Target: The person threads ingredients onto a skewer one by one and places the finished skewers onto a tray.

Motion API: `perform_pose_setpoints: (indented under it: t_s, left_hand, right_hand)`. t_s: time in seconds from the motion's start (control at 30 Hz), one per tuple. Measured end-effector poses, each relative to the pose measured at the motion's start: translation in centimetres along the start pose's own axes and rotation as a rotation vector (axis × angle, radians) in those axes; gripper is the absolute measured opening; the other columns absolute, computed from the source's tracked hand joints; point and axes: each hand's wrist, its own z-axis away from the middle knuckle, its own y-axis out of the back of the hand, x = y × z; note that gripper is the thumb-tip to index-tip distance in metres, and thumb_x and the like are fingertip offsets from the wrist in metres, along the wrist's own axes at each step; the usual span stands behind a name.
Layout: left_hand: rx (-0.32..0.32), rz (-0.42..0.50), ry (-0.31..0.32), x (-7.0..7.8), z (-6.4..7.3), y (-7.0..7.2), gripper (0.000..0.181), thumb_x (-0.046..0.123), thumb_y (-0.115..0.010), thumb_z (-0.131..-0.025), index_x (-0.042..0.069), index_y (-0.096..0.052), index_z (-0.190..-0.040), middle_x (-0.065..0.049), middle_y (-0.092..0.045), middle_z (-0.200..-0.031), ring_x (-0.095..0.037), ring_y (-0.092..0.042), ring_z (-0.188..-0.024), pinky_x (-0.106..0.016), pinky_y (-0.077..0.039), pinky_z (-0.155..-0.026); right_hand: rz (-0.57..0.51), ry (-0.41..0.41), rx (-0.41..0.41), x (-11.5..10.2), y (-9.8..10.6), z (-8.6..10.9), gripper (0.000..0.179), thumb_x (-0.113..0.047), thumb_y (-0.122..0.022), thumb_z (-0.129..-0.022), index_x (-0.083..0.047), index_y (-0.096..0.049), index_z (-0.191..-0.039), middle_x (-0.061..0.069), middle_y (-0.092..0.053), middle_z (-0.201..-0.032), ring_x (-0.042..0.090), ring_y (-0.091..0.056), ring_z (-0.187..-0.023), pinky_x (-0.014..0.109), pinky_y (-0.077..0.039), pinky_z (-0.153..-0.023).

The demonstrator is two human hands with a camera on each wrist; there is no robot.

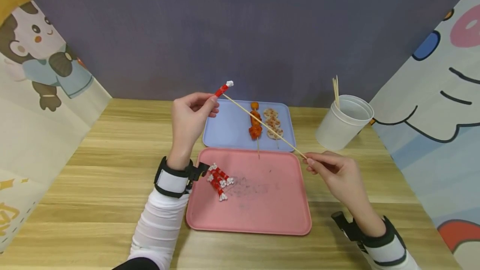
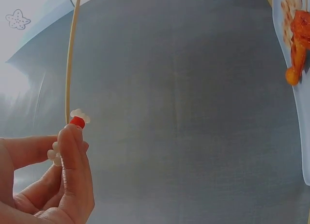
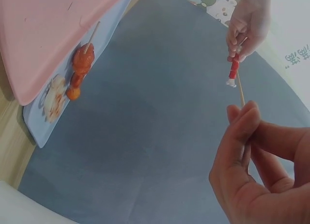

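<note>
My left hand [image 1: 189, 116] pinches a small red roll with white knobbly ends [image 1: 221, 90] between thumb and fingers, up above the blue tray. A thin bamboo skewer [image 1: 240, 106] slants from that roll down to my right hand [image 1: 339, 176], which pinches its lower end. The skewer's upper tip meets the red roll; whether it has pierced it I cannot tell. In the right wrist view the roll [image 3: 233, 69] hangs below the left fingers, with the skewer [image 3: 240, 90] alongside. More such red rolls [image 1: 216, 185] lie together on the left side of the pink tray [image 1: 270, 216].
Behind the pink tray, a blue tray [image 1: 228, 130] carries a skewer of orange-red pieces [image 1: 255, 131] and a skewer of lotus root slices [image 1: 273, 123]. At the back right stands a white cup [image 1: 339, 130] with several bamboo skewers [image 1: 336, 91]. A grey panel [image 1: 240, 32] rises behind.
</note>
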Motion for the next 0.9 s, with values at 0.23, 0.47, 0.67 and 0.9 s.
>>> perform_pose_setpoints:
  t_s: [0.23,0.47,0.67,0.9]
  left_hand:
    - [0.000,0.027,-0.002,0.16,0.09,-0.22,0.019,0.005,-0.065,-0.088,-0.012,-0.069,-0.094,-0.029,-0.068,-0.084,-0.019,-0.068,-0.063,-0.028,-0.058,-0.061]
    - [-0.006,0.031,-0.001,0.20,0.12,-0.40,0.019,0.004,-0.064,-0.088,-0.013,-0.068,-0.095,-0.030,-0.068,-0.084,-0.017,-0.067,-0.062,-0.028,-0.058,-0.062]
    - [-0.006,0.028,0.012,0.14,0.03,-0.53,0.020,0.005,-0.063,-0.089,-0.014,-0.068,-0.094,-0.030,-0.068,-0.083,-0.014,-0.067,-0.061,-0.029,-0.058,-0.062]
    - [-0.013,0.025,0.012,0.02,0.05,-0.59,0.019,0.005,-0.063,-0.089,-0.013,-0.068,-0.094,-0.029,-0.068,-0.083,-0.014,-0.067,-0.061,-0.029,-0.058,-0.061]
  right_hand:
    - [-0.007,-0.010,-0.019,-0.23,-0.13,0.29,0.016,0.006,-0.067,-0.083,0.003,-0.073,-0.096,-0.010,-0.066,-0.077,0.005,-0.065,-0.065,0.020,-0.054,-0.056]
    - [-0.029,0.007,-0.014,-0.39,-0.10,0.32,0.016,0.007,-0.066,-0.083,0.004,-0.073,-0.097,-0.010,-0.067,-0.078,0.003,-0.065,-0.066,0.021,-0.055,-0.057]
    - [-0.024,-0.017,-0.002,-0.24,0.07,0.29,0.016,0.008,-0.065,-0.083,0.004,-0.073,-0.096,-0.014,-0.066,-0.078,0.004,-0.066,-0.066,0.022,-0.055,-0.058]
    - [0.020,-0.027,-0.001,0.00,0.16,0.25,0.015,0.005,-0.066,-0.084,0.002,-0.073,-0.096,-0.014,-0.066,-0.076,0.004,-0.065,-0.065,0.020,-0.054,-0.056]
